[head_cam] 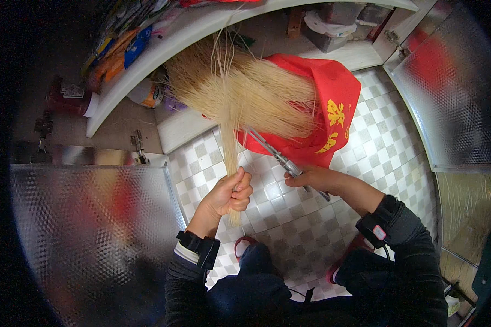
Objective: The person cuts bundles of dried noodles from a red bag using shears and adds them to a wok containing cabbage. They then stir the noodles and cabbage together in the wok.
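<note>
My left hand (231, 194) is closed round a pulled-out strand of pale, straw-coloured noodle-like fibres (230, 151), whose ends hang below the fist. Above, the strand joins a large bundle of the same thin fibres (266, 94), too indistinct to name exactly. That bundle lies on a red cloth or bag with yellow characters (339, 81), at the cabinet's opening. My right hand (311, 180) grips a long metal tool, seemingly tongs or scissors (272, 151). Its tip points up and left, close beside the strand and the bundle's lower edge; whether it touches them cannot be told.
A curved white counter edge (167, 51) overhangs the cabinet. Textured cabinet doors stand open at left (102, 229) and right (458, 81). Inside are a lidded plastic container (329, 34) and an orange-labelled white bottle (149, 94). A dark red jar (67, 98) is at far left. Below is checkered floor (270, 196).
</note>
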Action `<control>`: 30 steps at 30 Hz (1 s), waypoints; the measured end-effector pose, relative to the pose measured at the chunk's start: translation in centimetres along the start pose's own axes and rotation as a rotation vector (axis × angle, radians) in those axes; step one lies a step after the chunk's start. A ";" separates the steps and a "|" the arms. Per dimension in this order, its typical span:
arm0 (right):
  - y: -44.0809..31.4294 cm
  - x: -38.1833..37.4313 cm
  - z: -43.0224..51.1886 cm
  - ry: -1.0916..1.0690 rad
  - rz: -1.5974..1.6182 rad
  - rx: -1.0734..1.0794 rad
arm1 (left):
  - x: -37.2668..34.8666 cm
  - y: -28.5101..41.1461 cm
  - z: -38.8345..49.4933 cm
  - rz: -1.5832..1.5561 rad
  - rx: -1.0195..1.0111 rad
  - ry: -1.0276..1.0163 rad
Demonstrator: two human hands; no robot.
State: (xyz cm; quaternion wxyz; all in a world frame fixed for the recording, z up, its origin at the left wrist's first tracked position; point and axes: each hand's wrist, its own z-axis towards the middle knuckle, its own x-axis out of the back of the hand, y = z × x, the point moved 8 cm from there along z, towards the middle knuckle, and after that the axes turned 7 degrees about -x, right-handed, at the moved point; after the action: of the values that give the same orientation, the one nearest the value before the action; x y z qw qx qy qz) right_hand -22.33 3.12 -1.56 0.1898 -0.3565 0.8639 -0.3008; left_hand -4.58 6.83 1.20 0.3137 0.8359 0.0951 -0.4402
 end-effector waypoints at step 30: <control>-1.9 3.8 -6.8 0.108 -0.237 0.021 | -3.0 11.5 -6.8 1.980 -0.070 0.998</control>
State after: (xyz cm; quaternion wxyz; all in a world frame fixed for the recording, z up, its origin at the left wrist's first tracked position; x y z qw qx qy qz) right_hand -27.61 1.85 4.30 0.1099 -0.4376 0.8214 -0.3489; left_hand 3.24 2.33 11.53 0.4767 0.6167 -0.4870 0.3940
